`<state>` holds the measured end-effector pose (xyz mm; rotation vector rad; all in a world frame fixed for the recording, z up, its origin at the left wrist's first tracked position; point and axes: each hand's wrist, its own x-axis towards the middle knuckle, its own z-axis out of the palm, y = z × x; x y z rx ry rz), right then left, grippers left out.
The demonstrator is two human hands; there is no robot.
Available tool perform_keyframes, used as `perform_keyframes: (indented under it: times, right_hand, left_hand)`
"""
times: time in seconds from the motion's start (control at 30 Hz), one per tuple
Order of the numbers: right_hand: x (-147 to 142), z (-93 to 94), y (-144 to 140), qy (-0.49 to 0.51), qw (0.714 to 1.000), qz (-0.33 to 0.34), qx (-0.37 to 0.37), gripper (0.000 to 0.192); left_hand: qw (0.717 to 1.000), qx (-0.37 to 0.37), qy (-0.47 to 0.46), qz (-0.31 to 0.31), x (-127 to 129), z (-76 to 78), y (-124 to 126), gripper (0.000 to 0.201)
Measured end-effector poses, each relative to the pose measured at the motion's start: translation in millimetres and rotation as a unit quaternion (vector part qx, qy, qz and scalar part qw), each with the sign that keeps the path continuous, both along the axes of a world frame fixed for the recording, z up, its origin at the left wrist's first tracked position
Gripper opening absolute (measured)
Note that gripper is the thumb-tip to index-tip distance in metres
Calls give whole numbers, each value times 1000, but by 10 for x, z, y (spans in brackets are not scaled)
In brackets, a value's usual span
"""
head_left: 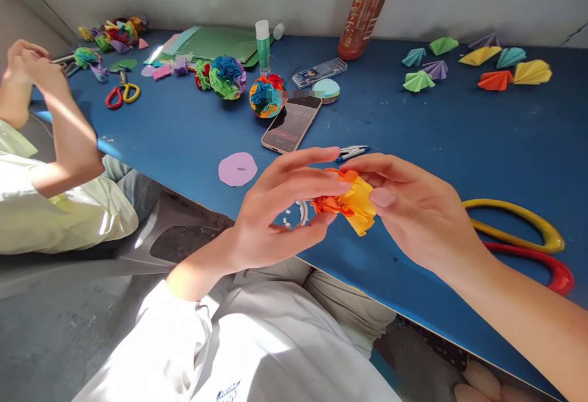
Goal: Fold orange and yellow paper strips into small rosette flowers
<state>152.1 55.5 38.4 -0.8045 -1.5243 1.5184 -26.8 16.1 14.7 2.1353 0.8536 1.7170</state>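
Between my two hands is an orange and yellow pleated paper flower [361,203], held above the front part of the table. The fingers and thumb of my left hand [280,206] pinch its orange side. My right hand [413,206] grips the yellow side, thumb in front and the other fingers partly hidden behind. Just beyond the fingers lie a blue pen [353,154] and a small metal-tipped tool next to it. A lilac paper disc [237,169] rests flat to the left of my left hand. Partly behind that hand shows a roll of clear tape [302,213].
Scissors with yellow and red handles [558,242] lie beside my right wrist. Behind my hands are a phone [294,123], paper balls [228,77], a glue stick [263,46] and an orange bottle [365,10]. Folded paper fans [495,80] sit back right. Another person's arms [64,108] are at left.
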Motion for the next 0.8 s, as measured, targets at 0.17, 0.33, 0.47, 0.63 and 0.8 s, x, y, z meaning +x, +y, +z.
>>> perform_keyframes:
  times: [0.17, 0.33, 0.47, 0.63, 0.8]
  right_hand:
    - [15, -7, -35, -20, 996, -3, 85, 22]
    - [41, -41, -72, -63, 987, -2, 151, 20]
    - [39, -88, -60, -91, 980, -15, 174, 17]
    - [18, -215, -19, -101, 980, -37, 169, 16]
    - [-3, -349, -8, -126, 969, -58, 206, 17]
  left_hand:
    - [997, 54, 24, 55, -6, -22, -22, 26]
    - [994, 74, 16, 80, 29, -68, -15, 26]
    - [994, 69, 20, 85, 30, -127, 22, 27]
    - [992, 40, 36, 112, -14, -239, 48, 26]
    - [990, 34, 67, 121, -16, -307, 52, 25]
